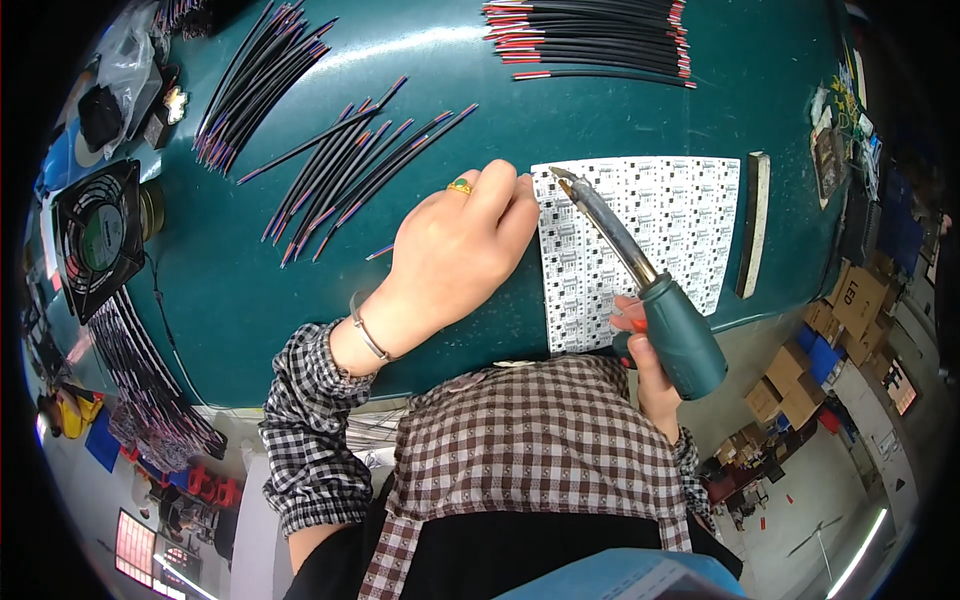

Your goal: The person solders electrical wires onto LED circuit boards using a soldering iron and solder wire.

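Note:
My left hand (455, 240) is closed, knuckles up, with its fingertips at the far left corner of a white circuit board panel (640, 240). The tip of a thin black cable (380, 252) sticks out beside its wrist side; the rest lies hidden under the hand, in line with the pinched fingers. My right hand (655, 385) grips a soldering iron (685, 335) by its dark green handle, partly hidden behind it. The iron slants up to the left, its tip over the panel's far left corner, close to my left fingertips. Rows of small dark parts cover the panel.
Loose black cables (350, 185) lie left of my left hand, with a thicker bunch (260, 85) beyond. More cables (600, 40) are lined up at the far edge. A black fan (98, 235) stands at the left, and a flat bar (753, 225) lies right of the panel.

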The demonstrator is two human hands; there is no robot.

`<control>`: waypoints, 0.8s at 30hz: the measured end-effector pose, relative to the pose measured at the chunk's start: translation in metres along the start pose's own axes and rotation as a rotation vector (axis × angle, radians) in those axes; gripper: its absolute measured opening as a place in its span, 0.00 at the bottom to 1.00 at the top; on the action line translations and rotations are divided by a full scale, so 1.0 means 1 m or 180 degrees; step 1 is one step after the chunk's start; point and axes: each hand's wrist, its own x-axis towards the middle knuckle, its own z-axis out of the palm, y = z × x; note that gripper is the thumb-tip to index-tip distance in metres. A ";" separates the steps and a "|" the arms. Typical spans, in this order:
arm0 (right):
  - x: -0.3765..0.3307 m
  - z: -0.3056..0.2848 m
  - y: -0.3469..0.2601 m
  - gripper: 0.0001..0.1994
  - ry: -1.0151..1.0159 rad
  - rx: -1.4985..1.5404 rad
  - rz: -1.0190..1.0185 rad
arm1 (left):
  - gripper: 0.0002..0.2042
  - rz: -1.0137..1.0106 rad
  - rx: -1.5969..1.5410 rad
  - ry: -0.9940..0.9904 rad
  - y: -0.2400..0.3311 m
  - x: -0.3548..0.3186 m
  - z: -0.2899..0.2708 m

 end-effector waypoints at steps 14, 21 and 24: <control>0.002 0.002 -0.006 0.18 0.0154 0.0201 0.0039 | 0.10 -0.0673 -0.1248 0.0146 -0.006 -0.002 0.000; -0.001 0.002 -0.006 0.20 0.0139 0.0249 0.0053 | 0.05 -0.1784 -0.2071 0.0112 -0.002 -0.003 0.002; -0.004 -0.001 -0.001 0.20 0.0099 0.0161 0.0100 | 0.04 -0.1995 -0.2296 0.0153 0.000 0.000 0.003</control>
